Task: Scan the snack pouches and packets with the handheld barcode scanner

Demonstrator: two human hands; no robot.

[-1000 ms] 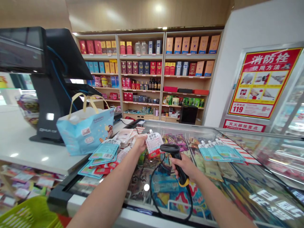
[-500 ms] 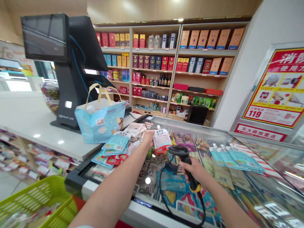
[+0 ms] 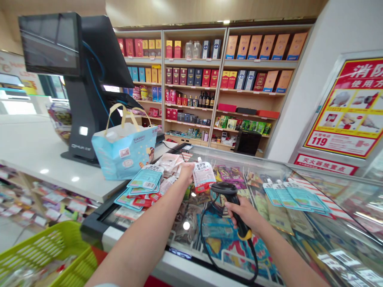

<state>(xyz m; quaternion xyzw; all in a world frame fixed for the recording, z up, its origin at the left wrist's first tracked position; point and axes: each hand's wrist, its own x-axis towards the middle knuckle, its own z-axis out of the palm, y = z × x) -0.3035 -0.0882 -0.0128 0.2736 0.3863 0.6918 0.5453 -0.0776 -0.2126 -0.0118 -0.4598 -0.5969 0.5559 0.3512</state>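
Note:
My left hand (image 3: pixel 186 172) grips the left edge of a white and red spouted drink pouch (image 3: pixel 204 176) above the glass top. My right hand (image 3: pixel 243 212) is wrapped round the handle of a black barcode scanner (image 3: pixel 227 193), its head close to the pouch's lower right corner. From the handle a black cable loops down and to the left. Left of my left hand lies a pile of blue and red pouches (image 3: pixel 145 180) with paler packets behind it. Several blue spouted pouches (image 3: pixel 295 195) lie fanned out to the right of the scanner.
A light blue paper bag (image 3: pixel 124 153) with yellow handles stands beside a black till (image 3: pixel 86 91) on the white counter (image 3: pixel 36 143). Snack packets show through the glass-topped case (image 3: pixel 191 239). A green basket (image 3: pixel 56 243) is at lower left; stocked shelves (image 3: pixel 191 61) rise behind.
The view shifts very slightly. Both hands keep their holds, and the pouch and scanner stay almost where they were.

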